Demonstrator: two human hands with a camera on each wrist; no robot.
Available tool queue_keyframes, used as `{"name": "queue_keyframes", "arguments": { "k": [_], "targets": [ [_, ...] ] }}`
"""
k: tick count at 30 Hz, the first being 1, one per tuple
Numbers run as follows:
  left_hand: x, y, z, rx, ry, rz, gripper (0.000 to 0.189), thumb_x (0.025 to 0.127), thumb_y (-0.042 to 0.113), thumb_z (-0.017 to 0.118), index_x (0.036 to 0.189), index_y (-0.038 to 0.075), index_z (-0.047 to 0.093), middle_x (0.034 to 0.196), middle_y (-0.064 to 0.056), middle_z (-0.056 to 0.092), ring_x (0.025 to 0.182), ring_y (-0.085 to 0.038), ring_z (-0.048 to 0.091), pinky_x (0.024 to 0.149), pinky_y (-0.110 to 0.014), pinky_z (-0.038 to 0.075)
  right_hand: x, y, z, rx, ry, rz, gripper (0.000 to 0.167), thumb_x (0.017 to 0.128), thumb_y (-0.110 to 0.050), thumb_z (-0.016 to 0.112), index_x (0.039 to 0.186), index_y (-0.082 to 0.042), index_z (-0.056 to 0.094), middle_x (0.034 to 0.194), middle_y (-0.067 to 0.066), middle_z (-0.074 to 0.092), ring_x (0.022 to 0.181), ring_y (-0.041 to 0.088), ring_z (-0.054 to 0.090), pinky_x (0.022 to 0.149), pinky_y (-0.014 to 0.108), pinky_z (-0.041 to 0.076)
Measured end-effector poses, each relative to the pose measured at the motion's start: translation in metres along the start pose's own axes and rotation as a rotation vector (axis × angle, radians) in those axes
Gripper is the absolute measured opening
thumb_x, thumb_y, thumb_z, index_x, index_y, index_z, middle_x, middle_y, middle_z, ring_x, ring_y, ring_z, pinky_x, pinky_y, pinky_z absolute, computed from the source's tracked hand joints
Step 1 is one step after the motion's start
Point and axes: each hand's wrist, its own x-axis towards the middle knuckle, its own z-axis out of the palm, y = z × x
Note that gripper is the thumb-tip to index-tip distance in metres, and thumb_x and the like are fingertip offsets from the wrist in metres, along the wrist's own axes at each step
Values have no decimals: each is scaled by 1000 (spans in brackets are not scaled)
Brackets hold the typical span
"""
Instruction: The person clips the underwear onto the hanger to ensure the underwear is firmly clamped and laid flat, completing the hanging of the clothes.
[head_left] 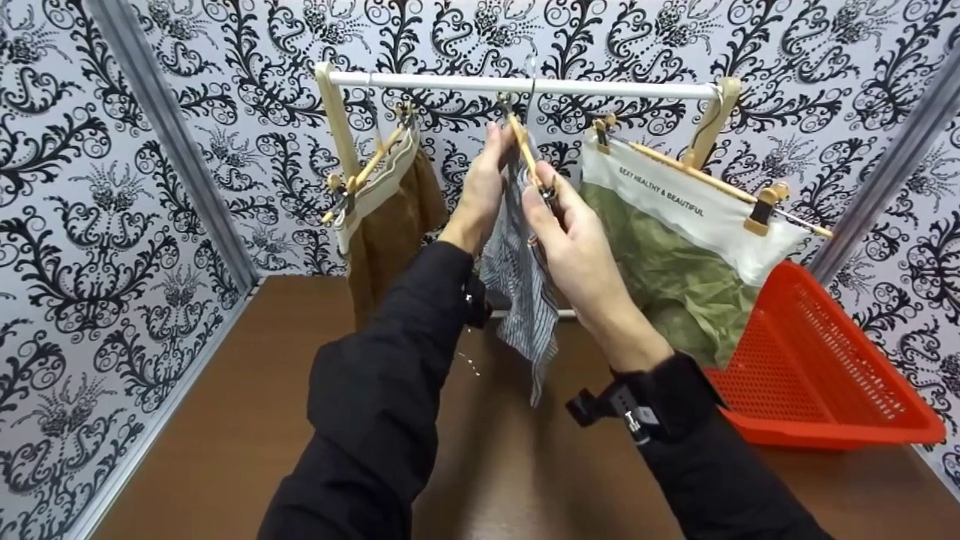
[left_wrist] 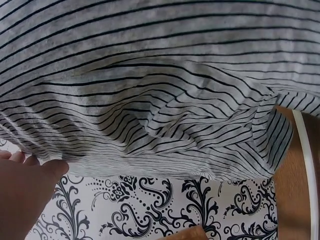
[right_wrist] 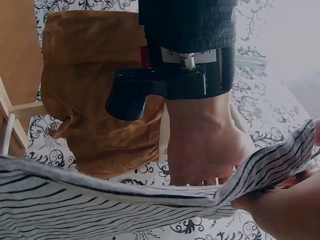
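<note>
A grey garment with dark stripes (head_left: 517, 262) hangs from a wooden clip hanger (head_left: 522, 146), whose metal hook is at the white rail. My left hand (head_left: 478, 187) is at the hanger's far end; in the left wrist view its thumb and fingertips (left_wrist: 55, 167) hold the garment's edge. At the near end, my right hand (head_left: 581, 232) pinches the hanger's clip (head_left: 547, 195) between thumb and fingers. In the right wrist view, the striped cloth (right_wrist: 125, 200) runs into the right hand (right_wrist: 285, 210) and partly hides the left fingers (right_wrist: 205, 155).
The white rail (head_left: 450, 81) sits on wooden posts. A brown garment (head_left: 390, 225) hangs on the left, and a green one with a white waistband (head_left: 660, 262) on the right. A red basket (head_left: 810, 375) stands on the brown table (head_left: 285, 420) at right. Patterned walls (head_left: 187, 135) enclose it.
</note>
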Motion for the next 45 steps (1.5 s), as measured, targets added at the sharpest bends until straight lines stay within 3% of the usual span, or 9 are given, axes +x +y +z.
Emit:
{"name": "queue_keyframes", "arguments": {
  "k": [7, 14, 22, 25, 28, 31, 36, 42, 45],
  "targets": [
    [1, -3, -2, -14, -52, -28, 61, 111, 45, 16, 127, 8, 61, 114, -9, 62, 108, -17, 54, 102, -32, 37, 2, 6, 0, -36, 15, -1, 61, 107, -26, 51, 157, 0, 27, 160, 15, 36, 140, 25, 45, 111, 30, 39],
    [0, -7, -5, -6, -61, -43, 55, 111, 42, 16, 104, 12, 62, 103, -8, 59, 94, -15, 53, 89, -28, 40, 2, 14, 1, -14, -4, 26, 61, 107, -23, 51, 157, 1, 25, 158, 17, 38, 136, 24, 49, 110, 32, 41],
    [-1, -10, -8, -75, -91, -22, 50, 112, 37, 17, 102, 10, 58, 98, -10, 56, 86, -16, 52, 83, -28, 42, 3, 16, 3, -12, -21, 41, 64, 107, -25, 52, 159, -1, 23, 160, 16, 35, 139, 24, 46, 111, 31, 39],
    [-4, -12, -12, -54, -89, -35, 53, 112, 40, 18, 121, 9, 60, 108, -8, 59, 95, -17, 55, 90, -28, 43, 1, 17, 2, -24, -42, 48, 67, 106, -26, 53, 160, -4, 21, 156, 14, 41, 134, 25, 51, 108, 33, 43],
    [-8, -15, -17, 40, -55, -48, 58, 110, 46, 20, 146, 11, 51, 139, -7, 56, 124, -16, 52, 109, -30, 35, -3, 17, -3, -51, -58, 48, 74, 104, -34, 57, 162, -10, 18, 146, 13, 50, 124, 27, 57, 103, 41, 48],
    [-17, -17, -26, 211, -2, -29, 63, 109, 50, 26, 157, 11, 35, 162, -3, 35, 145, -11, 34, 119, -28, 21, -8, 17, -13, -177, -45, 40, 81, 102, -46, 58, 163, -16, 15, 154, 11, 43, 133, 24, 51, 109, 43, 43],
    [-38, -18, -39, 476, 48, 83, 65, 108, 48, 38, 158, 7, 31, 164, -6, 31, 148, -10, 28, 117, -20, 19, -19, 16, -31, -425, -18, -30, 91, 97, -58, 59, 163, -18, 11, 167, 0, 17, 150, 11, 22, 121, 35, 19],
    [-73, -18, -49, 741, 84, 263, 62, 108, 45, 42, 157, 9, 35, 163, -9, 31, 150, -18, 25, 121, -29, 16, -42, 12, -54, -657, 61, -89, 83, 97, -57, 60, 162, -30, 17, 167, -4, 13, 152, 22, 16, 119, 58, 14],
    [-94, -19, -53, 935, 69, 365, 62, 107, 46, 42, 158, 11, 35, 164, -12, 26, 152, -25, 18, 123, -39, 12, -54, 15, -65, -822, 114, -141, 80, 98, -51, 61, 162, -29, 18, 167, -5, 7, 154, 25, 7, 120, 56, 1]
  ]
}}
